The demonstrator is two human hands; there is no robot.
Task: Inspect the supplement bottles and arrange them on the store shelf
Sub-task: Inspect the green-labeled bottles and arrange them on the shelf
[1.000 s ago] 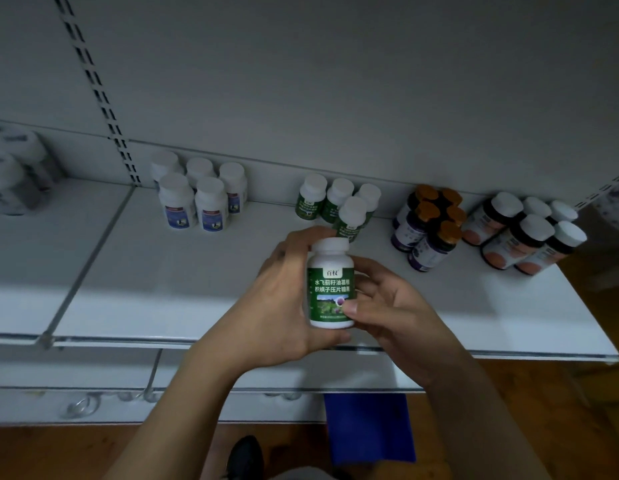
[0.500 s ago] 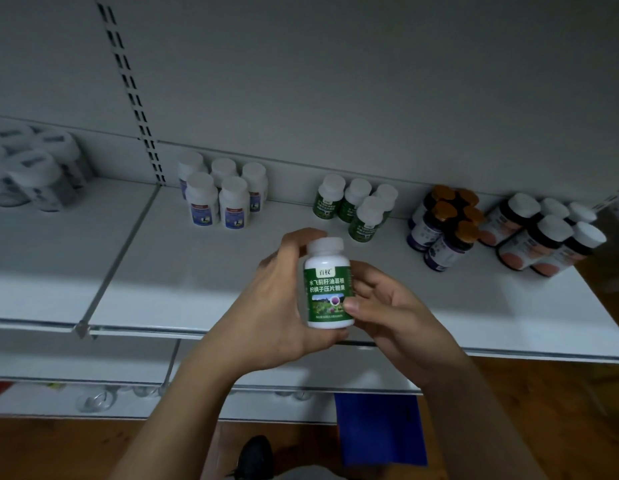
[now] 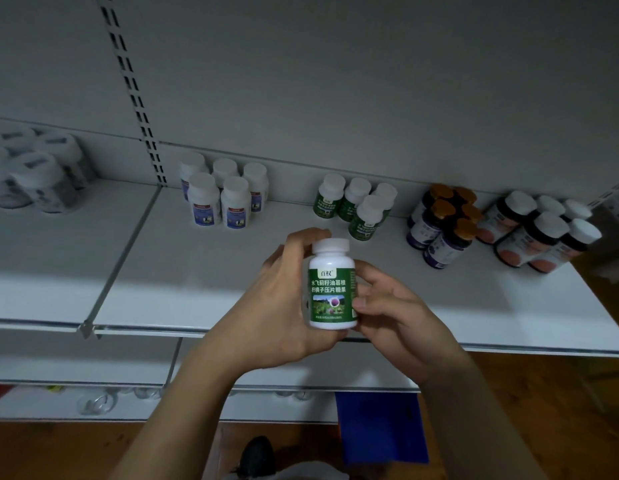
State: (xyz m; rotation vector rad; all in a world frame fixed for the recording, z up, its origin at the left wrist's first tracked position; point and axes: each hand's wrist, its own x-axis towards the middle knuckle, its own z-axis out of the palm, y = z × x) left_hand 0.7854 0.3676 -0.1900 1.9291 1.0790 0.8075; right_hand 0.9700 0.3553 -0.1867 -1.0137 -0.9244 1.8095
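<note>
At the centre of my view a white supplement bottle (image 3: 332,285) with a white cap and a green label printed in Chinese characters is held upright, label toward the camera, in front of the white store shelf (image 3: 197,271) and not touching it. The left hand (image 3: 276,306) grips it, fingers curled round its left side and back, one fingertip up beside the cap. The right hand (image 3: 394,313) pinches the right side, thumb on the lower edge of the label and fingers wrapped behind. Along the back of the shelf I count four standing groups: blue-labelled white bottles (image 3: 218,199) left of centre, matching green-labelled bottles (image 3: 356,206) just above the hands, orange-capped purple-labelled bottles (image 3: 443,226) to their right, and dark bottles with white caps (image 3: 536,233) at the far right. White-lidded containers (image 3: 37,174), blurred, sit at the left edge of the frame. At lower centre I see a blue object (image 3: 380,427) on the wooden floor (image 3: 543,410).
</note>
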